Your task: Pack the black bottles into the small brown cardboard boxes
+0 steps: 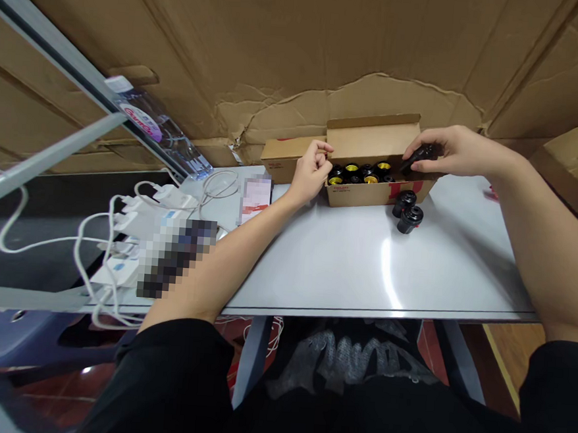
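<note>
My right hand [439, 151] is over the right end of an open cardboard box [360, 196], its fingers closed round a black plastic part [420, 157] that they partly hide. At the box's left end is my left hand [315, 169], its fingers curled against the edge. Several black cylindrical plastic parts [355, 179] fill the box, some showing yellow threaded rings at the top. Two more stand on the table in front of the box: one black part [405, 201] behind, and another black part [410, 220] with a red detail nearer me.
A second cardboard box [280, 170] sits behind my left hand. On the left are a phone-sized pinkish item [255, 198], a power strip [122, 261] with white cables, a blurred dark object [177, 258] and a water bottle [161, 128] against the metal frame. Cardboard [281, 44] lines the back.
</note>
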The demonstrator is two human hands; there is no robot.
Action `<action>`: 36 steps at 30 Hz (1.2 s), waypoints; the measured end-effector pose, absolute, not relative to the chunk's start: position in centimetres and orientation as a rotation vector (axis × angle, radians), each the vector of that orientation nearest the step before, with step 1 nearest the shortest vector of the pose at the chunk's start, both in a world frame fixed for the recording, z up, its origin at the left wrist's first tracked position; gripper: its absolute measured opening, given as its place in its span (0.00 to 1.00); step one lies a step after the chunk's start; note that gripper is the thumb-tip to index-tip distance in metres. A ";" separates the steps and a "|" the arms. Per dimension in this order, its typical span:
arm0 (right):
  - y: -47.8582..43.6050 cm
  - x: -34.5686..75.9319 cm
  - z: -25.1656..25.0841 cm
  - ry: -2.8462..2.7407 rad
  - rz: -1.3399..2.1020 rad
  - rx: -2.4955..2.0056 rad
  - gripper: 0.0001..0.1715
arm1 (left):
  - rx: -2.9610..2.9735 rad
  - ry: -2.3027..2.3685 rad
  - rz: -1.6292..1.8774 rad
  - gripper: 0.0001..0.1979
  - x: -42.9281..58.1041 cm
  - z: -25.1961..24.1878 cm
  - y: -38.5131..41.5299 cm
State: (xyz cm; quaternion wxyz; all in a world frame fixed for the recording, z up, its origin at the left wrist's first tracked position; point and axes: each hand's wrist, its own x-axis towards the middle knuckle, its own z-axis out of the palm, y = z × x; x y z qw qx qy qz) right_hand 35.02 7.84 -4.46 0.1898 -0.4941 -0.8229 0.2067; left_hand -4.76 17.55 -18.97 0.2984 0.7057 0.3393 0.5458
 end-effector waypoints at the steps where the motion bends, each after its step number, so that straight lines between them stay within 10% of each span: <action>1: 7.8 35.1 -4.4 -2.310 0.606 -1.422 0.32 | 1.877 0.895 1.448 0.19 -4.8 -18.9 17.5; 36: 9.8 32.6 -8.4 -2.395 0.157 -1.529 0.10 | 1.913 0.866 1.461 0.15 -5.2 -19.2 17.6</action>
